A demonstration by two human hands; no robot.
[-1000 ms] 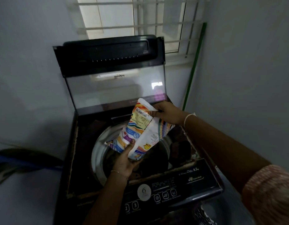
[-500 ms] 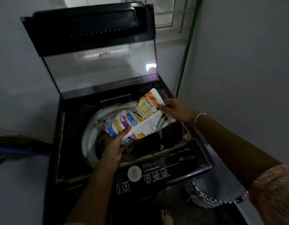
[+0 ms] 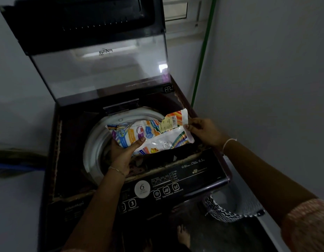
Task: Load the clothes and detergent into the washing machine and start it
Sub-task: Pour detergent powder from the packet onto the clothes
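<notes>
Dim grey walls hem in a glossy dark top-loading washing machine [image 3: 70, 160]. Above its round steel drum [image 3: 95, 142], the left hand [image 3: 121, 155] grips from beneath and the right hand [image 3: 204, 131] pinches a crinkled, rainbow-striped plastic detergent pouch [image 3: 157, 137], lying nearly flat. Behind stands the raised glass lid [image 3: 103, 75].

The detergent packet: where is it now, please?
In head view, the packet is over the open drum, left hand under it, right hand pinching its right end.

Mirrored "Whirlpool" on lid glass [image 3: 105, 51], upper centre; control panel [image 3: 203, 176], lower centre: "6", "3", "6.5", "Delay", "Water Level".
</notes>
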